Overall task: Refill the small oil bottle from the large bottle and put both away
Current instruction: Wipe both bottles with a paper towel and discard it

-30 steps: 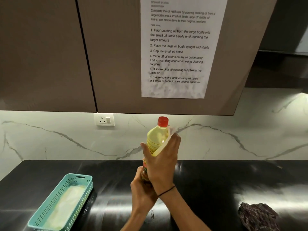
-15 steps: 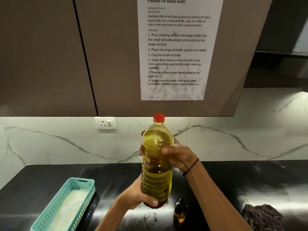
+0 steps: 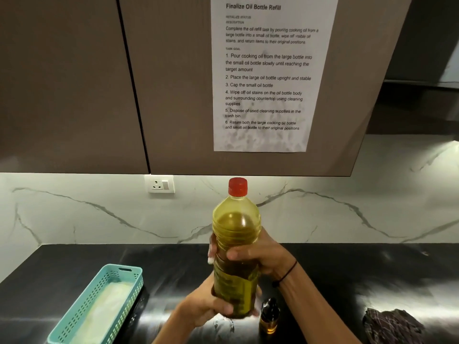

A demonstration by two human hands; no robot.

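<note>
Brown cabinets (image 3: 74, 83) fill the top of the view, and a printed sheet (image 3: 268, 73) headed "Finalize Oil Bottle Refill" is stuck to the right-hand door, listing six numbered steps. Below them runs a white marble backsplash (image 3: 74, 214) with grey veins, carrying a socket (image 3: 161, 184) just under the cabinet edge. The black glossy worktop (image 3: 62, 269) spans the bottom of the view. On its left stands a long teal basket (image 3: 124, 281), perforated at the sides, with something pale lying flat inside. A crumpled dark cloth (image 3: 395, 324) lies at the far right, well apart from the rest. In the middle, the large bottle (image 3: 236, 232) is held upright above the worktop, its red cap (image 3: 237, 186) on, yellow oil filling most of it. The right hand (image 3: 263, 254), with a dark band (image 3: 285, 276) at the wrist, has its grip wrapped round the middle of the bottle, thumb in front and fingertips showing at the bottle's left side. The left hand (image 3: 211, 306) has its grip curled under and round the base. The small bottle (image 3: 269, 316), dark glass with amber oil in its lower part and a dark top, stands on the worktop just right of the large bottle's base, below the right wrist. A small wet smear (image 3: 223, 324) glints on the worktop under the large bottle.
</note>
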